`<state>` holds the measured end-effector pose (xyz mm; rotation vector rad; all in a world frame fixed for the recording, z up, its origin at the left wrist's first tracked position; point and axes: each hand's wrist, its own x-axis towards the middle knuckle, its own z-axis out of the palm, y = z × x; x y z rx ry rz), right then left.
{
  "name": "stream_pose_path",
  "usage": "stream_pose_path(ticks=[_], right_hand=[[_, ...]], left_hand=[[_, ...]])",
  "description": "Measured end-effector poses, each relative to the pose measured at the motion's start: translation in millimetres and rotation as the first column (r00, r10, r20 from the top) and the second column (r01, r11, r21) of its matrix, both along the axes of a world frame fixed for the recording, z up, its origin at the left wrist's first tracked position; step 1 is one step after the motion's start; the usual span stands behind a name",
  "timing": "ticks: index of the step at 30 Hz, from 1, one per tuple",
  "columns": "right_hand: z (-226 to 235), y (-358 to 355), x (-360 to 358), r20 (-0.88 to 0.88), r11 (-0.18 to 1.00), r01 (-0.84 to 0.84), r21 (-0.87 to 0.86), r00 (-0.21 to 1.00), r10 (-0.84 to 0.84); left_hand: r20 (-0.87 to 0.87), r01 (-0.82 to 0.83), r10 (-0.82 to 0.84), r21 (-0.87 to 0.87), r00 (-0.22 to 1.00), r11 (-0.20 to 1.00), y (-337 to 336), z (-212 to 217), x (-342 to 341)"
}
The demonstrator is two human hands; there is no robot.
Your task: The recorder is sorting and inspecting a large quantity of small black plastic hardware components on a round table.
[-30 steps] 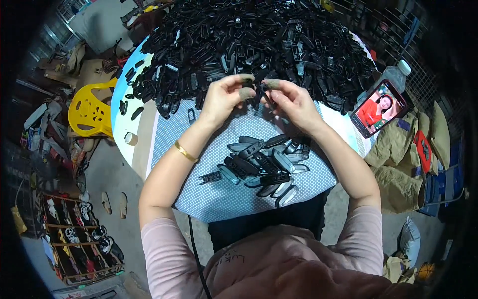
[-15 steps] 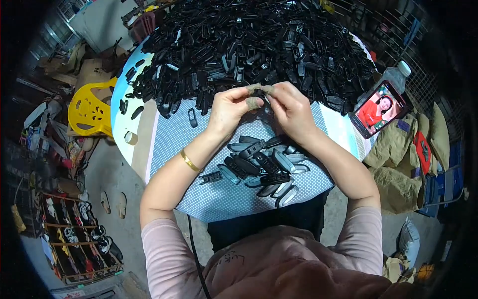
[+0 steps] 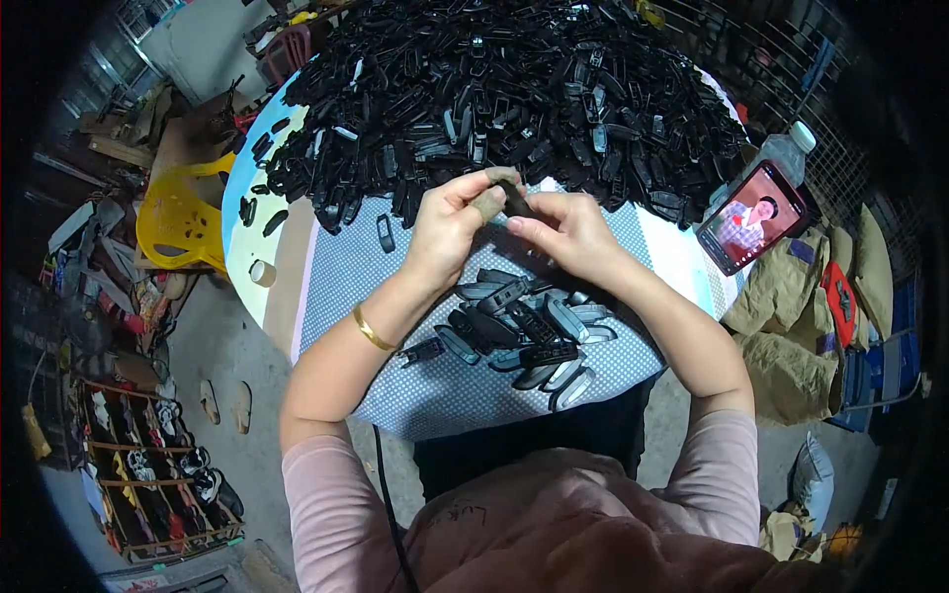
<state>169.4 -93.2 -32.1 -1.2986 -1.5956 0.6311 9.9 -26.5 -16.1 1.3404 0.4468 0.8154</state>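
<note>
Between my two hands, over the middle of the table, is a small black elongated plastic piece (image 3: 515,201). My left hand (image 3: 441,233) pinches it between thumb and finger, both wrapped in tan tape, and a gold bangle sits on that wrist. From the other side my right hand (image 3: 577,235) closes on the same piece, its thumb below; some of its fingertips are hidden. Just nearer to me lies a small pile of black and grey oblong plastic pieces (image 3: 514,331). One flat black frame-like piece (image 3: 386,233) lies alone left of my left hand.
A large heap of black plastic pieces (image 3: 494,89) covers the far half of the round table. A phone (image 3: 753,217) leans on a clear bottle (image 3: 786,150) at the right. A tape roll (image 3: 262,274) sits at the left edge, near a yellow stool (image 3: 180,223).
My right hand has turned, its thumb now pointing left toward the piece. The black piece shows more clearly between my hands. The phone's picture is different.
</note>
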Motion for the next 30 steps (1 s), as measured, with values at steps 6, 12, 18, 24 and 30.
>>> stream_pose_path(ticks=[6,12,18,24,30], right_hand=[[2,-3,6,0.16,0.993,0.02,0.119,0.986,-0.039],[14,-7,6,0.273,0.988,-0.146,-0.052,0.95,0.155],[10,0,9,0.465,0.978,-0.149,-0.147,0.862,0.201],[19,13,10,0.518,1.0,-0.025,0.008,0.855,0.018],[-10,47,5,0.642,0.952,0.108,0.287,0.715,-0.275]], left_hand=[[-0.091,0.086,-0.077,0.092,0.993,0.992,3,12,-9],[-0.166,0.353,-0.337,0.075,0.927,0.933,15,25,-30],[-0.324,-0.007,0.063,0.171,0.944,0.985,23,22,-30],[-0.329,0.126,0.466,0.901,0.821,0.414,45,-4,-29],[-0.246,0.283,0.633,0.958,0.734,0.045,43,-19,-14]])
